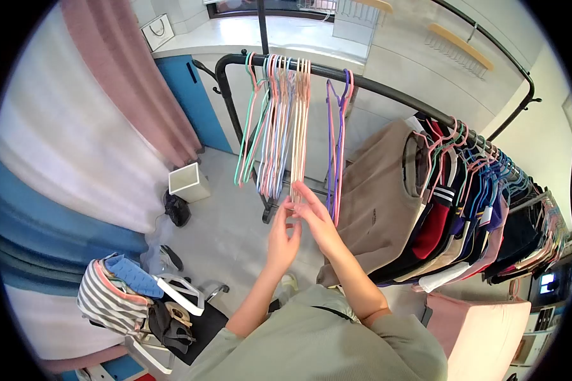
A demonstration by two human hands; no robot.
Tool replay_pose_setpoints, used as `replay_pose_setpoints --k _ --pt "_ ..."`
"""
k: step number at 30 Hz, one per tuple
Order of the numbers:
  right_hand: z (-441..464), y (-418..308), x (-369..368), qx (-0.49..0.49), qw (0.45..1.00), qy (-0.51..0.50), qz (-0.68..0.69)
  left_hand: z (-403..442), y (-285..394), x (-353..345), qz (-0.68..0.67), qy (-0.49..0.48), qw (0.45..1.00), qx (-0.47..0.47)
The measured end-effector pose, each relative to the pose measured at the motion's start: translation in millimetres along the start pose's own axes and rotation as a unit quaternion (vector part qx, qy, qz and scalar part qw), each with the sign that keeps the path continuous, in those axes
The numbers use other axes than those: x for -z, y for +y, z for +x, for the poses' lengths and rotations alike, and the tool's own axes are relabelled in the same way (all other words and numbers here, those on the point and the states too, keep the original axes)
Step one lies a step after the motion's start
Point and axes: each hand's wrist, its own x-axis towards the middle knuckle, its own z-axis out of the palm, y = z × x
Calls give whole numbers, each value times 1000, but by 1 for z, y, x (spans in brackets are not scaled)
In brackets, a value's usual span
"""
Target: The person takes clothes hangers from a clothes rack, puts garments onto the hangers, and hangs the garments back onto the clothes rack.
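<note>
A bundle of cream and pink clothes hangers hangs from the black clothes rail. My right hand is at the lower ends of this bundle, its fingers and thumb around the hanger bottoms. Just left of it, my left hand has its fingertips up by the same ends, thumb apart from the fingers. Pastel blue and pink hangers hang close on the left, with green hangers beyond. To the right are a purple hanger and pink ones. My fingers partly hide the hanger ends.
Clothes, with a brown sweatshirt foremost, fill the rail's right side. A white bin and a black bag stand on the floor. A chair carries a striped bag. A pink-covered box-like piece sits at lower right.
</note>
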Motion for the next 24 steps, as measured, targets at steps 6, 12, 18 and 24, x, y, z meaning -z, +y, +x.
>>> replay_pose_setpoints --k 6,12,18,24 --pt "-3 5 -3 31 999 32 3 12 -16 -5 -28 6 1000 -4" --pt "6 3 5 8 996 89 3 14 -7 -2 -6 -30 999 -22" --pt "26 -16 3 32 996 79 7 4 24 11 65 -70 995 -22" --pt "18 -16 -4 62 994 86 25 -3 18 13 -34 -122 992 4"
